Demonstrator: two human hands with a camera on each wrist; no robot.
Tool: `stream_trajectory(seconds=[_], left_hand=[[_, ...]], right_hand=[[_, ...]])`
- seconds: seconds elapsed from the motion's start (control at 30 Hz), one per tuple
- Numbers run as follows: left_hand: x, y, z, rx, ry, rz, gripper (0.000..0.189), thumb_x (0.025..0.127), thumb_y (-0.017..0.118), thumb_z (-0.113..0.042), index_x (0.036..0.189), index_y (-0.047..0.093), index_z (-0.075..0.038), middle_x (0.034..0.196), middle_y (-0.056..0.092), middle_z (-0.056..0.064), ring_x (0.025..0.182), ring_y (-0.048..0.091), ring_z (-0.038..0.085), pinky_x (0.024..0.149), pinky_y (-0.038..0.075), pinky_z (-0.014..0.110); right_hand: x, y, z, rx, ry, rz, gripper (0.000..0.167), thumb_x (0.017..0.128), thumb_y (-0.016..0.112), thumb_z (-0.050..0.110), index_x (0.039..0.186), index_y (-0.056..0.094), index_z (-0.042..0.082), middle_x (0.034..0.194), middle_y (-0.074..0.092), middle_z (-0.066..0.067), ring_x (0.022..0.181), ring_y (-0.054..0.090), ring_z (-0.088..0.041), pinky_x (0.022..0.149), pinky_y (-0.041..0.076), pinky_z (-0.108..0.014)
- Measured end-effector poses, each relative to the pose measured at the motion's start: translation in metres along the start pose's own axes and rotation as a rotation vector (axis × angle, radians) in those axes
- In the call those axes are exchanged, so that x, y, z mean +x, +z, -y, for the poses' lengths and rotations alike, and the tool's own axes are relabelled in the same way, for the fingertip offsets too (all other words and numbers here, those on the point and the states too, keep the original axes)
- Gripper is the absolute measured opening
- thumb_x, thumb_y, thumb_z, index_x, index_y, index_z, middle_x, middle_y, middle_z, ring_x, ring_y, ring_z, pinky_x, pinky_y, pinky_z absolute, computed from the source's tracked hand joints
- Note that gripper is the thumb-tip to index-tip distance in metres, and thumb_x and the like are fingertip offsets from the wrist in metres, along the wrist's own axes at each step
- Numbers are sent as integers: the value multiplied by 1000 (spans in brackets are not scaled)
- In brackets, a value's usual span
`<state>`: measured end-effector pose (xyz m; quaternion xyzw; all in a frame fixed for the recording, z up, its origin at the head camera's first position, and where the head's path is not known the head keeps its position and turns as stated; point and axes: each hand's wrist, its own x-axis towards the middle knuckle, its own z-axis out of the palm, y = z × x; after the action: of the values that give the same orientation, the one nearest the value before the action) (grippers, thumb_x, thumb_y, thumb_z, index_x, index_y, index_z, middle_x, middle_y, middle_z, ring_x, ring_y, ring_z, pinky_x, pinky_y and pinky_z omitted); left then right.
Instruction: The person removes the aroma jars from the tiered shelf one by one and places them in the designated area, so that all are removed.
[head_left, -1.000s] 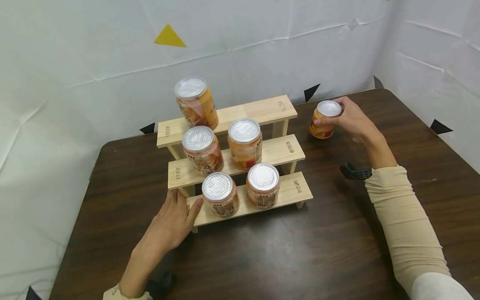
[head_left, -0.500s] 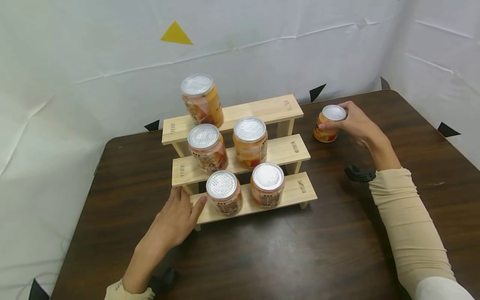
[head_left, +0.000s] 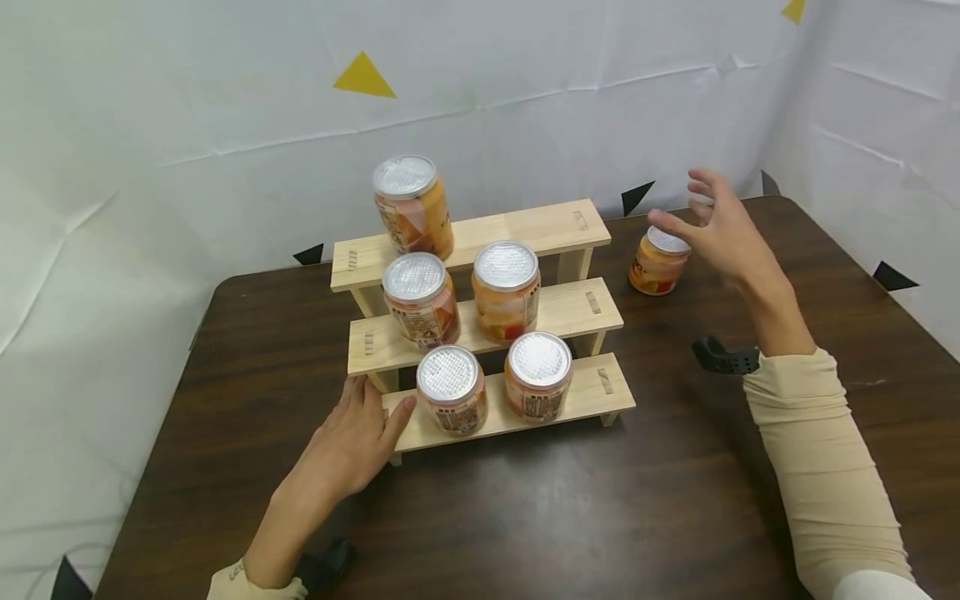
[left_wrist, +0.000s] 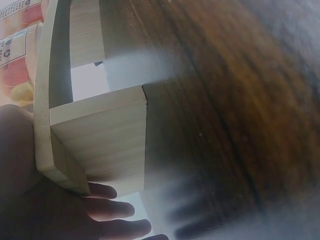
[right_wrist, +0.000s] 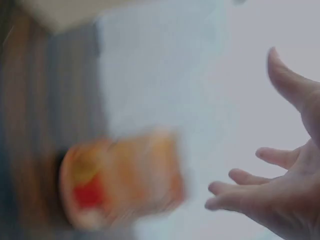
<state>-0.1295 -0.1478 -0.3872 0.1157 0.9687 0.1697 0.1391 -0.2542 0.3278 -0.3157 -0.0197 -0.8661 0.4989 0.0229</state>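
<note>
My left hand [head_left: 341,446] rests at the left end of a three-step wooden display stand [head_left: 525,227]. Its thumb lies on the lowest plank, and in the left wrist view straight fingers [left_wrist: 120,209] reach past the plank's end. At the back right, my right hand [head_left: 731,233] is raised with spread fingers, holding nothing. Beside and partly behind it, an orange-labelled fruit can [head_left: 654,268] with a silver lid stands upright on the table. In the right wrist view this can [right_wrist: 125,177] is blurred and apart from the fingers.
One similar can [head_left: 415,212] stands on the top step. Two more cans [head_left: 504,296] are on the middle step and two others [head_left: 540,379] on the bottom one. White sheeting [head_left: 525,50] borders the dark wooden table [head_left: 510,517] at the back and sides.
My right hand has let go of the can and lifted up off it, fingers spreading. The can stays on the table. My left hand keeps its place on the stand; the head view shifts slightly.
</note>
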Motion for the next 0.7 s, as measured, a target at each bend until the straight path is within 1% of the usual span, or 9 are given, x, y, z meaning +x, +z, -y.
stream_trajectory(seconds=[0.13,0.27,0.3,0.37,0.47,0.5,0.57,0.6,0.7], left_hand=[[-1,-2,0,8,3,-12,92,119,31,-57,160,24,25,172,17,43,158,33,58,111,48,71],[0,-2,2,2,10,-30,98,117,28,-63,160,26,25,172,18,43,157,34,58,110,48,71],[2,2,5,3,17,-45,99,117,27,-64,159,28,25,171,20,44,155,36,59,107,49,73],[4,4,8,-6,22,-52,103,115,25,-69,159,29,24,171,21,43,154,37,59,107,49,73],[7,12,13,-8,31,-69,108,112,22,-75,160,31,22,170,24,41,151,41,57,104,50,73],[8,13,13,-9,34,-73,108,112,22,-75,160,31,21,169,25,40,151,42,57,103,50,73],[6,12,13,-15,29,-63,108,112,22,-75,161,30,21,170,23,41,154,39,57,106,51,71],[7,14,14,-8,33,-81,107,112,23,-74,160,32,21,170,25,41,154,40,56,104,51,71],[6,13,14,-3,25,-62,104,114,25,-71,160,30,23,171,22,43,158,33,57,107,50,71]], right_hand=[[-12,2,30,151,-87,13,85,110,68,34,176,18,17,182,20,-13,168,26,-35,135,21,-56],[-21,6,47,220,-147,61,76,111,68,28,173,27,16,177,31,-11,165,34,-33,133,31,-46],[-24,7,49,260,-162,72,73,110,69,25,172,30,16,175,33,-11,164,35,-33,132,33,-43],[-30,12,54,362,-195,104,66,111,68,22,169,36,14,172,35,-12,163,37,-34,132,34,-41],[-39,27,65,506,-247,184,60,111,67,17,165,41,10,171,35,-12,163,38,-34,132,31,-39],[-42,33,70,500,-262,206,59,112,66,18,165,42,10,171,35,-11,164,38,-34,133,30,-41],[-46,46,82,429,-291,230,62,111,68,23,166,41,12,173,36,-10,164,38,-31,133,31,-45],[-48,51,88,384,-303,229,65,110,70,25,167,41,12,174,37,-9,164,38,-29,133,31,-47],[-51,61,105,261,-328,188,69,108,74,30,167,42,14,173,41,-7,163,40,-25,131,34,-52]])
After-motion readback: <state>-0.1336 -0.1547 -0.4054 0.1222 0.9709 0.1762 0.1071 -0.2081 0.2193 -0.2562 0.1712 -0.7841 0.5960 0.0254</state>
